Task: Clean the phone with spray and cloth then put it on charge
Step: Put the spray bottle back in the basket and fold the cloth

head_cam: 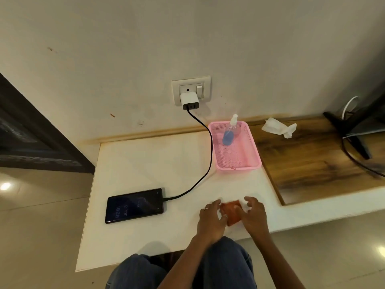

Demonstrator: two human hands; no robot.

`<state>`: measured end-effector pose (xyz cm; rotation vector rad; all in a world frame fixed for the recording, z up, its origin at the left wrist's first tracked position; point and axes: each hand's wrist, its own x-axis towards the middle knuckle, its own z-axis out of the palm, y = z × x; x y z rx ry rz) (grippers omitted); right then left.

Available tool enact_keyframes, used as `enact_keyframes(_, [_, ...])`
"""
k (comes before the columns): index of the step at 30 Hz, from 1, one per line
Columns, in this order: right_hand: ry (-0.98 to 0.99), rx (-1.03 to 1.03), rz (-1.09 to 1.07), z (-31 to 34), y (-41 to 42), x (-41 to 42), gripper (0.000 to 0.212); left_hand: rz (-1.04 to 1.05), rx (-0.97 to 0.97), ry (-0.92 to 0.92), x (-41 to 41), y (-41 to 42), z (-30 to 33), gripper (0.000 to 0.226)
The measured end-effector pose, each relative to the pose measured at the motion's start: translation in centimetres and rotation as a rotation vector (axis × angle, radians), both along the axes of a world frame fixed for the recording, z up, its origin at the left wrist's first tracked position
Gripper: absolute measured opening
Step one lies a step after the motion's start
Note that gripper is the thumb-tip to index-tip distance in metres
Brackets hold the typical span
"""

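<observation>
Plugged-in phone (134,206), flat, screen lit

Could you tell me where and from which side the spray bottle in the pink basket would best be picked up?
Grip the spray bottle around its clear upper body, just below the white nozzle, coming from above and the near side. It leans in the pink basket's far corner, nozzle up against the far wall, so its top stands clear of the rim, while the walls block a low sideways approach.

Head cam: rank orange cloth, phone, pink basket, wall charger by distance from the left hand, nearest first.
From the left hand:
1. Orange cloth: right beside it, between both hands, touching.
2. Phone: to its left, flat on the white table, cable plugged in.
3. Pink basket: farther back, to the right, holding the spray bottle.
4. Wall charger: farthest, in the wall socket.
</observation>
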<state>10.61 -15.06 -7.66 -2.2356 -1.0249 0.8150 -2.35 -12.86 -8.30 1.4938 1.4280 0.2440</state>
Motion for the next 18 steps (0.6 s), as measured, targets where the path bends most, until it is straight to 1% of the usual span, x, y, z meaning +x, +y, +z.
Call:
enact_keyframes(3, [-0.046, -0.080, 0.064, -0.8, -0.2, -0.7, 0.044, -0.006, 0.004, -0.007, 0.2, -0.2, -0.1, 0.051])
enact_keyframes(5, [-0.016, -0.099, 0.059, -1.0, -0.1, -0.9, 0.041, -0.001, 0.014, -0.014, 0.1, -0.3, -0.2, 0.050])
enact_keyframes(8, [0.042, -0.087, 0.026, -0.8, 0.0, -0.9, 0.022, 0.018, -0.012, -0.048, -0.1, -0.3, -0.3, 0.050])
enact_keyframes(11, [0.147, 0.019, -0.024, 0.1, -0.6, -1.0, 0.008, 0.073, -0.055, -0.095, -0.3, -0.3, -0.1, 0.047])
enact_keyframes(15, [0.372, 0.150, -0.074, 2.4, -1.1, -1.4, 0.014, 0.173, -0.154, -0.218, -0.5, -0.5, 1.7, 0.046])
enact_keyframes(18, [0.457, 0.201, -0.089, 4.8, -1.2, -1.8, 0.019, 0.247, -0.260, -0.374, -1.0, -0.9, 4.0, 0.050])
